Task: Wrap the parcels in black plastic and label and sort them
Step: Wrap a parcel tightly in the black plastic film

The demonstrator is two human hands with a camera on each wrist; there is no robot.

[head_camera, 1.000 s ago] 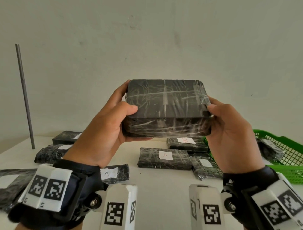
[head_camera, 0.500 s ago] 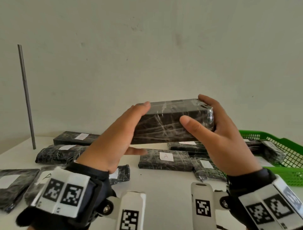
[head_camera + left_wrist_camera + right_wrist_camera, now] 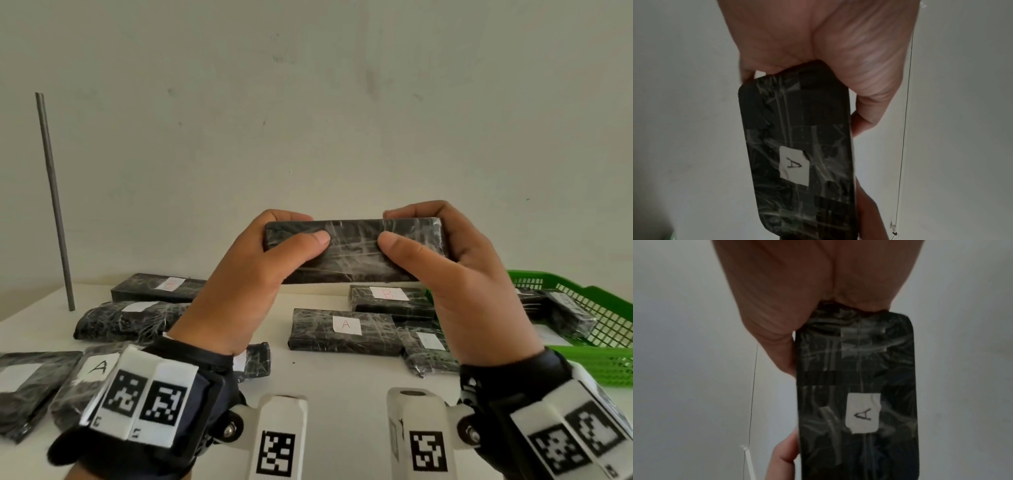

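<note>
Together, left hand [image 3: 239,284] and right hand [image 3: 469,284] fingers clamp the black-wrapped parcel [image 3: 352,253] above the table [image 3: 342,377].

I read a handwritten "A" on the white label [image 3: 863,413] stuck to the parcel [image 3: 857,394] I hold up (both wrist views show it). On the table [image 3: 335,377], one wrapped parcel [image 3: 342,330] reads "A", another [image 3: 388,301] a faint reddish "B", and one at left [image 3: 85,380] "A". Other labels are too blurred to read.
</note>
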